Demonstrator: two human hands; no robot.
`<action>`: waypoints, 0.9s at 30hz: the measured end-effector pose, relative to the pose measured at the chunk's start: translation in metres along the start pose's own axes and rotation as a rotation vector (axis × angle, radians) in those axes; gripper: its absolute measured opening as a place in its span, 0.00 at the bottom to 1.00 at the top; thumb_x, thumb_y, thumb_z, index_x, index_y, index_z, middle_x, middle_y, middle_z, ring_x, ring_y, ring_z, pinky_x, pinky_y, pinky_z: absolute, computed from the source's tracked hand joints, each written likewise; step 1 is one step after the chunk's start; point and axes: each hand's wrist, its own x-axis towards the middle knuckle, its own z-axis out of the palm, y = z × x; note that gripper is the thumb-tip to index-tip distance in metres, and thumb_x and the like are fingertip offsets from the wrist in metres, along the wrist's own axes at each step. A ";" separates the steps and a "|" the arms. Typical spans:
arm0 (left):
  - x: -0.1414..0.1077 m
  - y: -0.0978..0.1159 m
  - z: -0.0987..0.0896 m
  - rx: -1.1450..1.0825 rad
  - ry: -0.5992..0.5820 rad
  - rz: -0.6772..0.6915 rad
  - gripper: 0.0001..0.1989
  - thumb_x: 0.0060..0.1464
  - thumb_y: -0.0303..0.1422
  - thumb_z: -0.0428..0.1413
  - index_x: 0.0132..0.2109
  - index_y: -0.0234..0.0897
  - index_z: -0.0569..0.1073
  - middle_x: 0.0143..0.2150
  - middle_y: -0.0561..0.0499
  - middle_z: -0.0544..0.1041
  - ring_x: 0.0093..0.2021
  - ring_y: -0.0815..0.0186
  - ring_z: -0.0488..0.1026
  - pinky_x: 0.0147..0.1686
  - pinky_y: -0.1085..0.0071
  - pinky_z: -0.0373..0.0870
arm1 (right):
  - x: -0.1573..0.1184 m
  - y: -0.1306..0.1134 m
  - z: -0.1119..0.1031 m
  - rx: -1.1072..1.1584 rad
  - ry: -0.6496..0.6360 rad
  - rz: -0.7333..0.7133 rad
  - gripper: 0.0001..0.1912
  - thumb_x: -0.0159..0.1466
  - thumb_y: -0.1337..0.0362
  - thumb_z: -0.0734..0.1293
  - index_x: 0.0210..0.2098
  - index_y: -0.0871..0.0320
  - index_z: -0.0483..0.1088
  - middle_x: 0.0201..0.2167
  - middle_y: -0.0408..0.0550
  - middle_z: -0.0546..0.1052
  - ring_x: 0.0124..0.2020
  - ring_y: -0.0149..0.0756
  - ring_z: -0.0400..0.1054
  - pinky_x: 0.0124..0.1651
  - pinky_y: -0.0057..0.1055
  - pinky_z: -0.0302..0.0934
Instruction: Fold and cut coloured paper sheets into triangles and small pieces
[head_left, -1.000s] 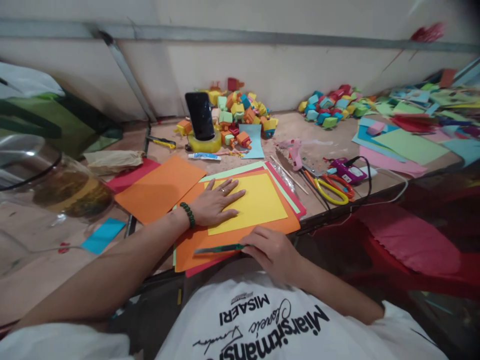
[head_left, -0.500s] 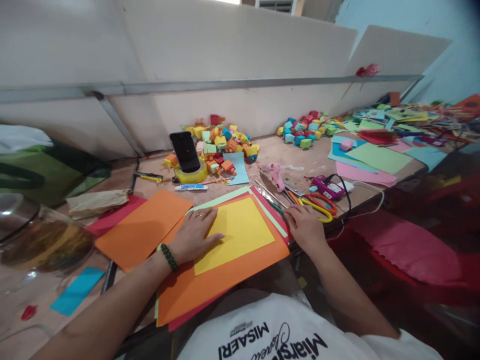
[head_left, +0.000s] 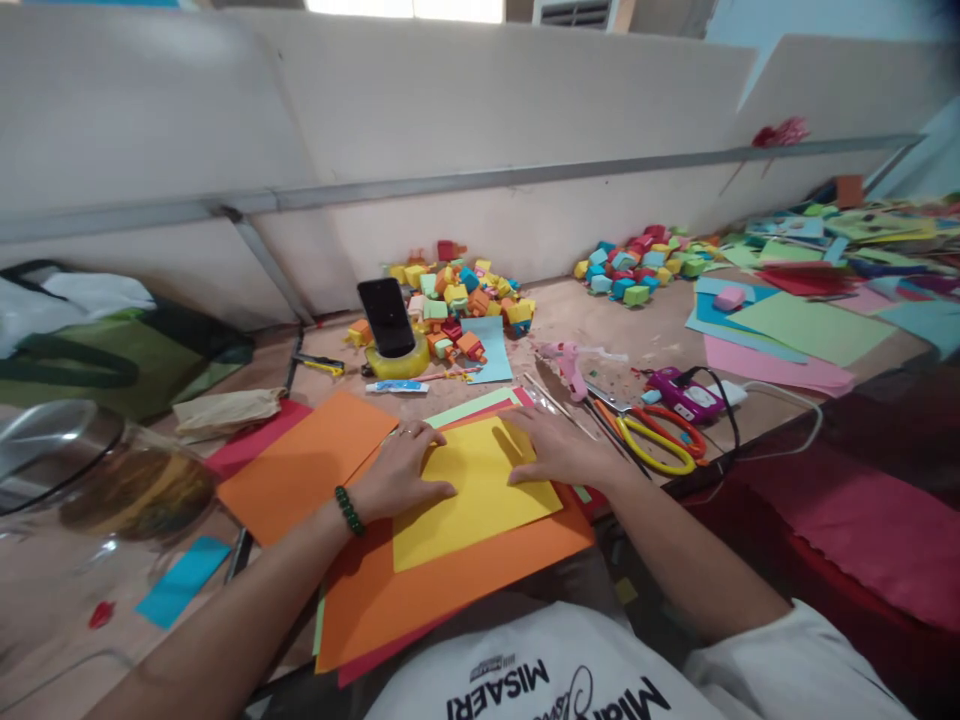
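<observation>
A yellow sheet [head_left: 469, 510] lies on a larger orange sheet [head_left: 457, 600], with red and pale green sheets showing beneath. My left hand [head_left: 401, 472] rests open over the left edge of the yellow sheet, thumb pointing right; a green bead bracelet circles the wrist. Over the right part of the yellow sheet is my right hand [head_left: 555, 450], fingers apart and holding nothing. Another orange sheet [head_left: 307, 460] lies to the left. Yellow-handled scissors [head_left: 656, 445] and a pink glue gun [head_left: 571, 370] lie beyond my right hand.
A phone [head_left: 386, 318] leans upright in a yellow tape roll [head_left: 401, 366]. Behind are two piles of small paper cubes [head_left: 450, 305]. A glass jug [head_left: 135, 490] stands at left, a purple device [head_left: 686, 395] with cables at right, near more coloured paper [head_left: 817, 320].
My right hand has moved left from beside the scissors onto the yellow sheet, and its fingers have spread. My left hand stays on the sheet. The view has shifted slightly.
</observation>
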 end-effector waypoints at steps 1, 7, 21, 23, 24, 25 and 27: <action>-0.001 0.002 0.000 -0.007 0.001 -0.011 0.26 0.45 0.48 0.63 0.47 0.37 0.70 0.49 0.42 0.71 0.51 0.51 0.68 0.49 0.56 0.67 | 0.003 0.002 -0.001 -0.001 -0.008 0.014 0.41 0.48 0.50 0.77 0.58 0.57 0.66 0.51 0.58 0.73 0.53 0.52 0.66 0.51 0.44 0.63; -0.009 0.026 -0.013 -0.064 0.014 -0.077 0.28 0.46 0.37 0.63 0.54 0.37 0.66 0.50 0.43 0.76 0.49 0.53 0.73 0.50 0.56 0.67 | 0.010 0.003 -0.007 0.155 0.002 0.184 0.24 0.52 0.54 0.75 0.45 0.57 0.73 0.35 0.48 0.77 0.36 0.41 0.71 0.38 0.34 0.64; -0.055 0.071 -0.082 0.413 0.588 0.170 0.10 0.62 0.29 0.46 0.35 0.43 0.70 0.36 0.52 0.80 0.42 0.60 0.75 0.56 0.51 0.59 | -0.031 -0.040 -0.039 0.372 0.738 -0.350 0.06 0.63 0.64 0.65 0.32 0.52 0.75 0.38 0.49 0.79 0.41 0.40 0.72 0.47 0.42 0.68; -0.069 0.069 -0.075 0.513 0.565 0.155 0.09 0.61 0.28 0.48 0.37 0.45 0.72 0.40 0.52 0.80 0.46 0.57 0.74 0.57 0.47 0.57 | -0.043 -0.051 -0.036 0.197 0.724 -0.438 0.10 0.63 0.69 0.63 0.33 0.50 0.75 0.41 0.48 0.80 0.43 0.40 0.73 0.47 0.42 0.69; -0.075 0.067 -0.067 0.534 0.503 0.148 0.10 0.60 0.27 0.49 0.39 0.46 0.73 0.42 0.51 0.80 0.48 0.56 0.73 0.56 0.47 0.58 | -0.047 -0.054 -0.030 0.129 0.685 -0.477 0.12 0.63 0.72 0.62 0.34 0.49 0.75 0.41 0.48 0.81 0.43 0.40 0.73 0.47 0.42 0.70; -0.080 0.064 -0.058 0.532 0.411 0.156 0.11 0.60 0.26 0.49 0.40 0.45 0.73 0.44 0.50 0.80 0.48 0.55 0.73 0.54 0.48 0.61 | -0.050 -0.055 -0.021 0.078 0.644 -0.503 0.14 0.63 0.74 0.61 0.35 0.50 0.74 0.41 0.48 0.81 0.43 0.39 0.74 0.46 0.41 0.71; -0.088 0.058 -0.037 0.486 0.246 0.167 0.11 0.58 0.24 0.49 0.42 0.42 0.74 0.46 0.46 0.79 0.47 0.55 0.73 0.50 0.52 0.67 | -0.053 -0.054 0.000 0.015 0.575 -0.530 0.16 0.61 0.77 0.58 0.34 0.53 0.74 0.40 0.50 0.81 0.43 0.39 0.74 0.44 0.39 0.73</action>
